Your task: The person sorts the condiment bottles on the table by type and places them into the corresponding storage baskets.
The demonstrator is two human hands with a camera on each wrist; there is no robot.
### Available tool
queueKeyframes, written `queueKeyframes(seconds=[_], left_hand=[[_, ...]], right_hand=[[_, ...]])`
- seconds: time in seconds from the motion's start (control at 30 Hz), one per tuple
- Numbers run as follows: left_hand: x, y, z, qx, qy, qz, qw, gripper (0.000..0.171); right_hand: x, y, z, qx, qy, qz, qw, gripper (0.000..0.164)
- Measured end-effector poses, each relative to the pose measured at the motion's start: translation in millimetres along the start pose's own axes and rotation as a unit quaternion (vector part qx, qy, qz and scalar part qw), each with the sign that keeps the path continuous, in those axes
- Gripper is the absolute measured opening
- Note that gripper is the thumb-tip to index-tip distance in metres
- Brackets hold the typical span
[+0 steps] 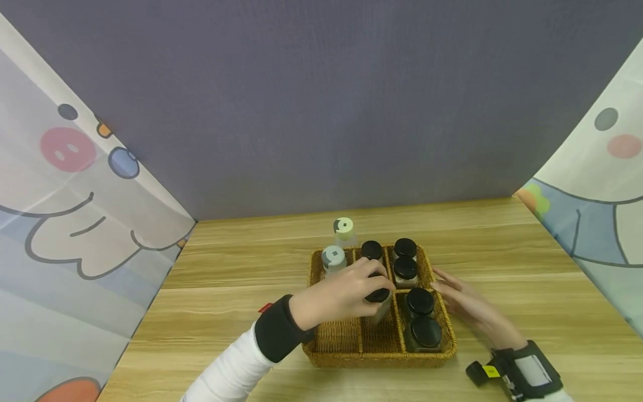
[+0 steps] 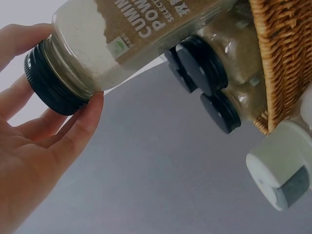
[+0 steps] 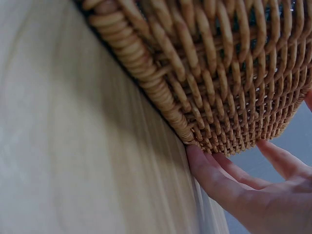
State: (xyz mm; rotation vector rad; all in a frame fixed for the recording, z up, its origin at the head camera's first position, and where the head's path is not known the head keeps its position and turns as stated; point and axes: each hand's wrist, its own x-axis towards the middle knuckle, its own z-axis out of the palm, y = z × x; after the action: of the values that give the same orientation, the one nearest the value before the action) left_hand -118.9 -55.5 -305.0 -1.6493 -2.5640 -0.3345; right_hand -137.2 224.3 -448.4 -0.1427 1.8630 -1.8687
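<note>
My left hand (image 1: 346,285) pinches a cumin powder jar (image 2: 114,41) by its black lid (image 2: 53,80). The jar hangs slightly tilted over the middle front compartment of a wicker basket (image 1: 382,361). On the basket's right outer wall rest the fingers of my right hand (image 1: 469,306), fairly straight. Pairs of black-lidded jars (image 1: 427,332) stand in the right compartments, front and back. Further black lids (image 1: 372,250) show in the middle back compartment, partly behind my left hand. A white-capped bottle (image 1: 334,259) stands in the left back part.
Another pale-capped bottle (image 1: 344,229) is at the basket's back rim; whether inside or behind cannot be told. Under everything lies a wood-grain table (image 1: 241,262). A grey panel (image 1: 321,111) rises behind it, with cartoon-printed sheets (image 1: 65,223) at both sides.
</note>
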Motion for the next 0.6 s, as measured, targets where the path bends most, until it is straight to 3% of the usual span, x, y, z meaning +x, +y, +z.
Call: queueKeyframes(seconds=[0.6], left_hand=[[6.3,2.4,14.5,0.0,-0.068,-0.021,0.9974,0.025]], right_hand=[[-1,2,0,0.011,0.008,0.001,1.0,0.071]])
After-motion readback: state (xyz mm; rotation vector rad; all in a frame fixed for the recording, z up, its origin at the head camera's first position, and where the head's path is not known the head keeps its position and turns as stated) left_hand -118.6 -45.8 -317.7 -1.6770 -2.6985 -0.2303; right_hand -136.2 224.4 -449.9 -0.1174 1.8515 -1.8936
